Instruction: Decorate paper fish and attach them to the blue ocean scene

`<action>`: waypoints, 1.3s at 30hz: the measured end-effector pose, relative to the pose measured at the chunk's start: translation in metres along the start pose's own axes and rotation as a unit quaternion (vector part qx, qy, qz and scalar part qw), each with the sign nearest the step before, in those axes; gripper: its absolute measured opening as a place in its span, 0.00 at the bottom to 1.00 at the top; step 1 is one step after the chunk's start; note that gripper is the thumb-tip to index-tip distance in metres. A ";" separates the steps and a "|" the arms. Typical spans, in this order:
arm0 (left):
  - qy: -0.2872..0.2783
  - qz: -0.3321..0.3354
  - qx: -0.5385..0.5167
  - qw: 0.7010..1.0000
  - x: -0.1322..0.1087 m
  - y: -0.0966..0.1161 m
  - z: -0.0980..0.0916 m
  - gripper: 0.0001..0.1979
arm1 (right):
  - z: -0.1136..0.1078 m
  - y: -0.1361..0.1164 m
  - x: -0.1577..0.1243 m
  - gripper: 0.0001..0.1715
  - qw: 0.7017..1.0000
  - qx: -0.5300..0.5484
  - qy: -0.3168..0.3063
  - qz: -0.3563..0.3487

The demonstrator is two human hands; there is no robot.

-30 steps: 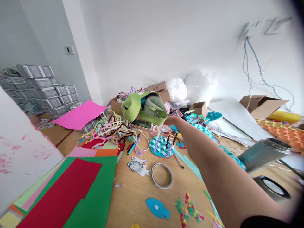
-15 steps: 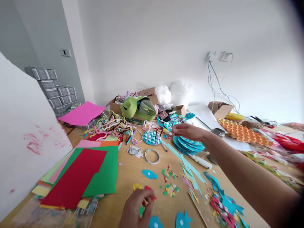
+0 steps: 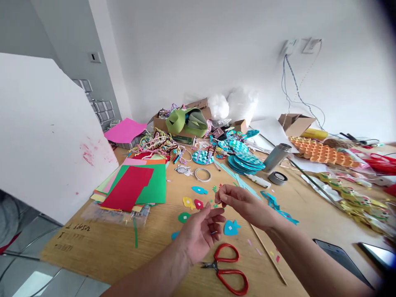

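Observation:
Palm up, my left hand (image 3: 202,233) is open with loosely curled fingers, over the table just above the red-handled scissors (image 3: 217,266). Close to its fingertips, my right hand (image 3: 239,202) is closed in a pinch; whatever it holds is too small or hidden. Around them lie paper fish: a blue one (image 3: 199,190), a yellow one (image 3: 187,202), a red one (image 3: 198,204), a green one (image 3: 184,217) and another blue one (image 3: 230,231), with small pale squares on them. Small paper bits are partly hidden behind my right hand.
A wooden stick (image 3: 269,255) lies beneath my right forearm. Coloured paper sheets (image 3: 130,185) are stacked at left. Further back are a tape roll (image 3: 203,175), blue discs (image 3: 246,165), a glue gun (image 3: 258,180) and a metal flask (image 3: 277,157). A phone (image 3: 340,260) rests at right.
My right hand has drawn back from the blue discs toward my left hand. My left hand has turned palm up and opened. The view has shifted, bringing the scissors and phone into sight.

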State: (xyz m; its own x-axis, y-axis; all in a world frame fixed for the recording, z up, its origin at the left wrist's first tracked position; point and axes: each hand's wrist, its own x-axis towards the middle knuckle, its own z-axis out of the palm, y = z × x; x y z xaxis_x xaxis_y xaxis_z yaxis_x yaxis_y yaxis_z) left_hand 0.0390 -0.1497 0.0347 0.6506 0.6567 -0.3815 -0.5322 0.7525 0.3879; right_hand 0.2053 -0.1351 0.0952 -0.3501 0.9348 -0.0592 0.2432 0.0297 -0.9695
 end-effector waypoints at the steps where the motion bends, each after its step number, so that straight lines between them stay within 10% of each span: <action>1: 0.013 0.002 -0.018 1.000 0.000 -0.003 0.002 0.18 | 0.003 0.000 -0.006 0.20 1.000 -0.006 -0.001 -0.007; 15: 0.090 0.057 -0.014 0.994 0.010 -0.056 0.009 0.10 | 0.020 0.032 -0.076 0.14 0.996 -0.067 0.020 -0.063; 39: 0.038 0.079 0.058 0.994 0.014 -0.069 -0.002 0.14 | 0.023 0.054 -0.099 0.11 0.993 -0.070 0.052 -0.083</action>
State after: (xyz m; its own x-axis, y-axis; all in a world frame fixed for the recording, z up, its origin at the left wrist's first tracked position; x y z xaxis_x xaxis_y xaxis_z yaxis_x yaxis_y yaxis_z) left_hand 0.0840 -0.1924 0.0002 0.5185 0.7717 -0.3683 -0.5559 0.6315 0.5406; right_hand 0.2327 -0.2345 0.0430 -0.3019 0.9444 0.1303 0.3165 0.2282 -0.9208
